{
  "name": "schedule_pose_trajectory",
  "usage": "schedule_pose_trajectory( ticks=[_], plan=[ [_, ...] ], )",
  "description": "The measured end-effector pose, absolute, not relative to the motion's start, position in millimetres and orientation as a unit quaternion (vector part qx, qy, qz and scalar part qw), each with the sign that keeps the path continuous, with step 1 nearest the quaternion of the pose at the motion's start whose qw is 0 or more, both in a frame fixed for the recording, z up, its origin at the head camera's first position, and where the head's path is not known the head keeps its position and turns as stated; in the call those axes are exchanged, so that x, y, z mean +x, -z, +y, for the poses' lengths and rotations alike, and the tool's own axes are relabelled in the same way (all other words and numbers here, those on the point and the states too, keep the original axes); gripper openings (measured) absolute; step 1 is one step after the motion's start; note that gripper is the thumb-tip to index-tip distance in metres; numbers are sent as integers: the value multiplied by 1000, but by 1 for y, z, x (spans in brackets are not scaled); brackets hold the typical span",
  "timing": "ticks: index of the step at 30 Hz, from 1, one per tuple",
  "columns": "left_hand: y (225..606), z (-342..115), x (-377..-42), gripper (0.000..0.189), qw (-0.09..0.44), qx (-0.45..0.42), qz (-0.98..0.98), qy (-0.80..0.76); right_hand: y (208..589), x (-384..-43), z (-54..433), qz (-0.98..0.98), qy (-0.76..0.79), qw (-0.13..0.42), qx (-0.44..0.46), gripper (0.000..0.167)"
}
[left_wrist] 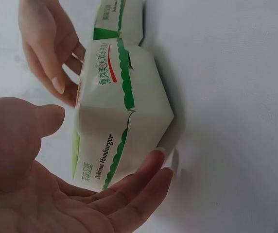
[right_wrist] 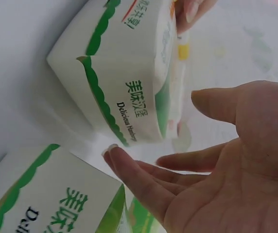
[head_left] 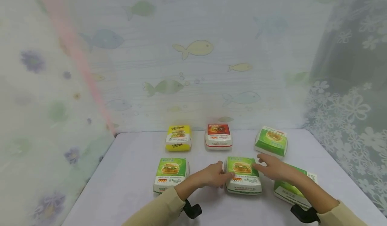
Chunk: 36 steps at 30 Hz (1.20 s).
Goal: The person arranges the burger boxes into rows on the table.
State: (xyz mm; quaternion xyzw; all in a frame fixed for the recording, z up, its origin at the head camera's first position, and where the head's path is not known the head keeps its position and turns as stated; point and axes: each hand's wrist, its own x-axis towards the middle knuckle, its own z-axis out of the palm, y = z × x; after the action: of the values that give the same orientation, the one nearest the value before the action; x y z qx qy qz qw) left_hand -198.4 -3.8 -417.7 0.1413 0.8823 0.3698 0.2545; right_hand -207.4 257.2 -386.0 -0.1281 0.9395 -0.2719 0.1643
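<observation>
A green-and-white hamburger box (head_left: 243, 180) sits in the front row between my two hands. My left hand (head_left: 214, 175) is at its left side. In the left wrist view, the fingers (left_wrist: 146, 187) lie along the box's lower side, and the thumb stands apart from the lid. My right hand (head_left: 273, 168) hovers at the box's upper right. In the right wrist view, its fingers are spread, thumb raised, with the fingertips (right_wrist: 113, 151) close by the box's end, which reads "Delicious Hamburger".
Another green hamburger box (head_left: 171, 175) stands to the left, and one (head_left: 291, 194) lies angled under my right forearm. Along the back are a yellow box (head_left: 179, 140), a red-topped box (head_left: 218, 139) and a tilted green box (head_left: 271, 141). Patterned curtains surround the white table (head_left: 121, 172).
</observation>
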Motion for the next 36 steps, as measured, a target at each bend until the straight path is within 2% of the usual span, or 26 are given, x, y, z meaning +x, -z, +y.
schedule_pose_trajectory(
  ticks=[4, 11, 30, 36],
  plan=[
    [418, -4, -201, 65, 252, 133, 881, -378, 384, -203, 259, 932, 283, 182, -136, 61],
    [429, -1, -197, 46, 258, 108, 866, -416, 389, -203, 254, 913, 324, 213, -127, 54],
    [419, -12, -192, 49, 267, 93, 847, -451, 386, -198, 242, 894, 367, 227, -120, 60],
    [411, -22, -192, 47, 261, 96, 855, -437, 384, -197, 231, 890, 381, 215, -127, 55]
  ],
)
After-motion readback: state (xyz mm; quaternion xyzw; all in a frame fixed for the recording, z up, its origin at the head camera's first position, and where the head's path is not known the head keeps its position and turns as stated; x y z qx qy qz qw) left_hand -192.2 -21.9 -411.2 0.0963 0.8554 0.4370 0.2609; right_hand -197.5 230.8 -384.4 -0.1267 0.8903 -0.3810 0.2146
